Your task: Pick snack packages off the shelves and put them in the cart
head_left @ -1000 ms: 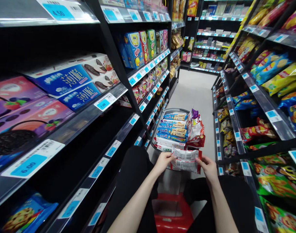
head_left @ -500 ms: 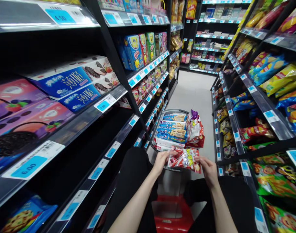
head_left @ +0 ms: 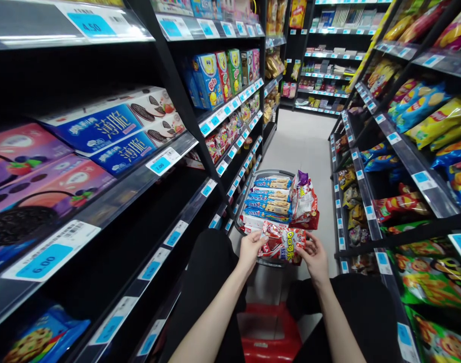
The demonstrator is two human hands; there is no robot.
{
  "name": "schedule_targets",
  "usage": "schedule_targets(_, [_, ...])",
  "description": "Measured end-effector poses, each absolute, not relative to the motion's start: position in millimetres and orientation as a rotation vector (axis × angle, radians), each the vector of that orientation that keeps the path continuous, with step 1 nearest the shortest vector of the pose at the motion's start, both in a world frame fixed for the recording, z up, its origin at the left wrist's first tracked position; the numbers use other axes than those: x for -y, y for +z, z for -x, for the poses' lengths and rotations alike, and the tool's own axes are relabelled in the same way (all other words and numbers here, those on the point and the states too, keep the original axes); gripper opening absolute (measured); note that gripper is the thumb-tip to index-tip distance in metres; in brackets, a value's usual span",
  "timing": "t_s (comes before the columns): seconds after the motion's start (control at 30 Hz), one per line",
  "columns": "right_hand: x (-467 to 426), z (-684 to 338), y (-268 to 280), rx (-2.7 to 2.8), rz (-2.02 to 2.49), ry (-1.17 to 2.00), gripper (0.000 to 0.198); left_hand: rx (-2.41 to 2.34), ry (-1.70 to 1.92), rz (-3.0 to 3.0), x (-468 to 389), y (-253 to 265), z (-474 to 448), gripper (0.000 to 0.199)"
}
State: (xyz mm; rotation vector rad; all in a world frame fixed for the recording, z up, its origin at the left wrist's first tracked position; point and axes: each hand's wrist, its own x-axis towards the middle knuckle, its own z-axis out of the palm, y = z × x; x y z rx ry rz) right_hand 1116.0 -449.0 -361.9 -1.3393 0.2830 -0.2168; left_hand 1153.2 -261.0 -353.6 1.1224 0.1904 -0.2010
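A red and white candy bag [head_left: 282,243] with yellow lettering is stretched between my two hands, above the near end of a dark basket [head_left: 241,202] on the floor. My left hand [head_left: 252,248] pinches its left end, and my right hand [head_left: 314,255] grips the right end with fingers closed. Blue biscuit packs [head_left: 270,196] lie in a row in the basket, with white and red packs partly hidden behind the candy bag. More red and white candy bags [head_left: 305,204] and a purple one [head_left: 303,177] are heaped along the basket's right side.
Shelves of boxed biscuits [head_left: 102,126] rise close on my left. Racks of chip bags [head_left: 442,118] line the right side. A red stool [head_left: 268,348] is between my legs. The tiled aisle floor [head_left: 302,136] runs ahead to a back shelf [head_left: 324,75].
The candy bag has been raised slightly and turned to show its front more. My right hand has moved inward and up a little, its fingers curled tighter on the bag.
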Motion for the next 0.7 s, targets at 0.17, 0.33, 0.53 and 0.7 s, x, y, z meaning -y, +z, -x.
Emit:
schedule_targets(0.17, [452,-1117,-367,-0.319,1.405,-0.256,0.043,-0.215,-0.147,-1.126,263,-349,-1153,0.031])
schedule_targets(0.33, [454,-1117,-361,-0.336,1.432,-0.235,0.043,-0.219,-0.175,-1.172,262,-351,-1153,0.037])
schedule_targets(0.53, [461,-1115,-351,-0.348,1.393,-0.099,0.039,-0.184,-0.259,-1.171,259,-351,-1154,0.040])
schedule_targets(0.7, [472,-1110,-345,-0.325,1.152,0.103,0.029,-0.292,-0.442,-1.063,254,-345,-1156,0.021])
